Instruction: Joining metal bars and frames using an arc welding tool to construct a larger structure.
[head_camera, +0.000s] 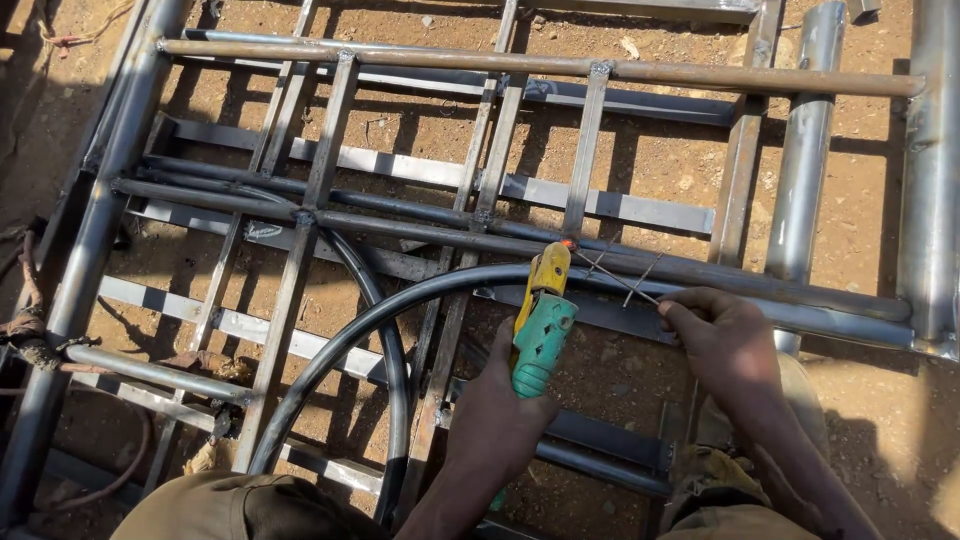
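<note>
My left hand (497, 425) grips a green and yellow electrode holder (541, 325), its yellow jaw pointing up at a horizontal steel pipe (700, 272) of the metal frame. A small orange glow (570, 243) shows where an upright flat bar (585, 150) meets that pipe. My right hand (725, 340) rests on the frame to the right, fingertips pinching a thin welding rod (630, 283) that runs up and left toward the glow. A second thin rod crosses it.
The welded frame of round pipes and flat bars (300, 220) lies over brown dirt ground (660, 160). Black cables (330, 355) curve under the holder toward the bottom left. A thick grey pipe (805, 130) stands at the right. My knees fill the bottom edge.
</note>
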